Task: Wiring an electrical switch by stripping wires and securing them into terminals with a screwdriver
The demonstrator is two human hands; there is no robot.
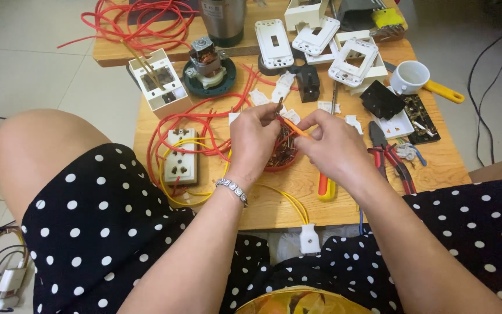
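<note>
Both hands meeting over a low wooden table (274, 209), seen from above, knees in polka-dot fabric to either side. Left hand (254, 142), bracelet at the wrist, closed in a pinch on a small dark metal piece (278, 106) raised between thumb and fingertips. Right hand (332, 142) closed on a slim orange-handled tool (293, 128), its tip aimed at that piece. Directly beneath, a shallow red dish (283, 157) heaped with small brownish metal parts, too small to tell apart.

Work judged to be mid-course. Already together, by the look of it: a white double socket block (180, 156) with red wire (204, 119) and yellow wire (289, 200) looped about it, and a small white plug piece (309, 238) hanging off the near table edge on the yellow lead. Not yet assembled: several white switch plates and frames (315, 38) lying loose at the far side, small white inserts scattered between, an open white box (159, 86), and an exposed motor (207, 67) on its dark base. Red-handled pliers (387, 154) and an orange-and-yellow screwdriver (325, 187) idle just beside the right forearm; a white cup (411, 75) near the far right corner. Plenty left, then, judging by the loose parts.
</note>
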